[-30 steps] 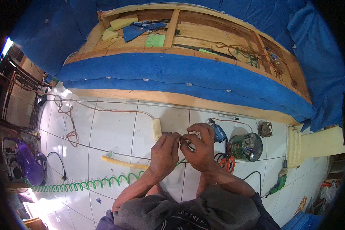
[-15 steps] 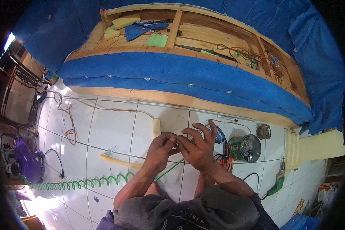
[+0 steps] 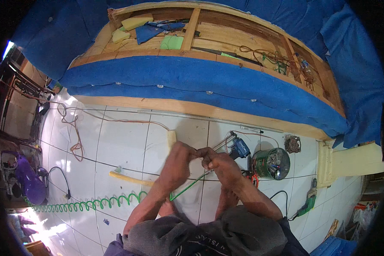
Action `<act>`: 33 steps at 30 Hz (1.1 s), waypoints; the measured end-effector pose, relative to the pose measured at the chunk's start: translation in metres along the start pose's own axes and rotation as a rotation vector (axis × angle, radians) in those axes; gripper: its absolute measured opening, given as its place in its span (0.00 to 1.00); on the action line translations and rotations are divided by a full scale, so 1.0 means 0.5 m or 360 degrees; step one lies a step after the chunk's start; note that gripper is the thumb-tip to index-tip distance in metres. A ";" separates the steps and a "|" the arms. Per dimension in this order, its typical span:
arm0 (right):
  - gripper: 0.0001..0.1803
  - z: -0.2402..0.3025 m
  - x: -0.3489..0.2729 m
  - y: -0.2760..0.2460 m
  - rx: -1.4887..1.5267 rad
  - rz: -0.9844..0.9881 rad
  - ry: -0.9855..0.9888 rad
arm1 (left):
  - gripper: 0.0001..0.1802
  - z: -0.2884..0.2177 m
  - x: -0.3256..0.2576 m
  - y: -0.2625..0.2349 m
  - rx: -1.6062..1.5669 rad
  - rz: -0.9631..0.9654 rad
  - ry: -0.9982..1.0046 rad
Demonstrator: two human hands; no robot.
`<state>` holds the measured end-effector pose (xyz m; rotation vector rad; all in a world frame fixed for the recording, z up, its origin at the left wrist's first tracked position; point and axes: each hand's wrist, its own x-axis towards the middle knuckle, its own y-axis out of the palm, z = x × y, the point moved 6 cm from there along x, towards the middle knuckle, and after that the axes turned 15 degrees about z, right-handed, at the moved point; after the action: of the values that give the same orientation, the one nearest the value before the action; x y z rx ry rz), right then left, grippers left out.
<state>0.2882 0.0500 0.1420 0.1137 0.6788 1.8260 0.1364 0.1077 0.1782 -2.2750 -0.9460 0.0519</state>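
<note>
Blue upholstered frame as landmark. Left hand, right hand before its middle, together at fingertips, presumably for fine control; whether anything pinched, cannot tell. Blue power tool, green can before frame's right half, likely for reach.

White tiled floor — sunlit at left; blue-upholstered furniture beyond.

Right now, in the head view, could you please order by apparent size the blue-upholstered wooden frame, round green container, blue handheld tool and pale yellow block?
Largest to smallest:
Upholstered frame
Green container
Blue tool
Yellow block
</note>
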 end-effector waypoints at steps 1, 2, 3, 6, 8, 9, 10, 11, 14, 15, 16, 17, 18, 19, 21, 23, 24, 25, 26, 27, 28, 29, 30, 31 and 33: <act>0.11 0.007 -0.007 -0.009 -0.0074 0.0090 -0.0010 | 0.13 0.026 -0.004 -0.018 0.0029 -0.0092 -0.0151; 0.12 0.021 -0.015 -0.012 -0.0149 0.0257 -0.0088 | 0.12 0.045 -0.007 -0.046 0.0160 -0.0242 -0.0163; 0.12 0.033 -0.025 -0.027 -0.0106 0.0254 -0.0137 | 0.10 0.061 -0.018 -0.075 0.0348 -0.0378 -0.0199; 0.13 0.096 -0.076 -0.107 -0.0481 0.0122 0.0011 | 0.04 0.139 -0.089 -0.170 0.0280 -0.0924 -0.0809; 0.16 0.124 -0.118 -0.170 -0.1261 -0.0627 0.0428 | 0.02 0.148 -0.115 -0.181 0.0183 -0.0969 -0.0819; 0.18 0.155 -0.121 -0.157 -0.1588 -0.0710 0.0167 | 0.01 0.152 -0.126 -0.178 0.0074 -0.0996 -0.0901; 0.21 0.176 -0.124 -0.137 -0.1923 -0.0911 -0.0018 | 0.01 0.142 -0.118 -0.166 0.0092 -0.0923 -0.0843; 0.24 0.185 -0.124 -0.104 -0.2257 -0.1109 -0.0169 | 0.01 0.127 -0.109 -0.144 0.0086 -0.0858 -0.0813; 0.30 0.138 -0.040 0.011 -0.2206 -0.0556 -0.0480 | 0.02 0.082 -0.066 -0.073 -0.0100 -0.0602 -0.0727; 0.29 0.119 -0.010 0.057 -0.2524 -0.0358 -0.0573 | 0.03 0.064 -0.053 -0.055 -0.0136 -0.0521 -0.0669; 0.28 0.101 0.013 0.080 -0.2625 -0.0274 -0.0536 | 0.04 0.046 -0.042 -0.041 -0.0156 -0.0469 -0.0603; 0.22 0.095 0.028 0.090 -0.2548 -0.0319 -0.0567 | 0.04 0.028 -0.036 -0.033 -0.0129 -0.0439 -0.0546; 0.18 0.094 0.034 0.095 -0.2513 -0.0297 -0.0625 | 0.05 0.024 -0.035 -0.028 -0.0211 -0.0366 -0.0579; 0.15 0.091 0.037 0.098 -0.2508 -0.0258 -0.0659 | 0.05 0.022 -0.035 -0.027 -0.0277 -0.0311 -0.0607; 0.09 0.093 0.026 0.090 -0.2443 -0.0238 -0.0649 | 0.08 0.022 -0.036 -0.033 -0.0345 -0.0158 -0.0557; 0.07 0.098 0.004 0.079 -0.2292 -0.0281 -0.0550 | 0.09 0.050 -0.050 -0.040 -0.0668 -0.0127 -0.0753; 0.07 0.104 -0.005 0.084 -0.2285 -0.0227 -0.0558 | 0.10 0.071 -0.061 -0.037 -0.0794 -0.0111 -0.0981; 0.08 0.116 -0.010 0.088 -0.2248 -0.0180 -0.0551 | 0.17 0.078 -0.065 -0.028 -0.0979 -0.0041 -0.1042; 0.09 0.131 -0.012 0.092 -0.2190 -0.0129 -0.0505 | 0.20 0.067 -0.052 -0.035 -0.1011 -0.0099 -0.0764; 0.10 0.164 -0.019 0.093 -0.2269 -0.0245 -0.0526 | 0.24 0.060 -0.046 -0.042 -0.1007 -0.0162 -0.0604; 0.11 0.200 -0.016 0.082 -0.2336 -0.0342 -0.0383 | 0.28 0.053 -0.039 -0.044 -0.0989 -0.0197 -0.0479; 0.13 0.259 -0.010 0.057 -0.2365 -0.0539 -0.0399 | 0.33 0.053 -0.038 -0.049 -0.0950 -0.0275 -0.0450; 0.17 0.333 -0.015 0.026 -0.2332 -0.0866 -0.0575 | 0.37 0.053 -0.040 -0.050 -0.0907 -0.0341 -0.0440; 0.21 0.403 -0.017 -0.011 -0.2411 -0.1034 -0.0550 | 0.31 0.053 -0.042 -0.048 -0.0835 -0.0334 -0.0425; 0.22 0.524 -0.037 -0.060 -0.2658 -0.1460 -0.0573 | 0.26 0.070 -0.045 -0.012 -0.0651 -0.0006 -0.0612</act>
<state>0.4248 0.1424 0.3489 -0.8126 -1.0132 0.9290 0.1066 0.1160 0.1497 -2.6981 -1.2498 0.3316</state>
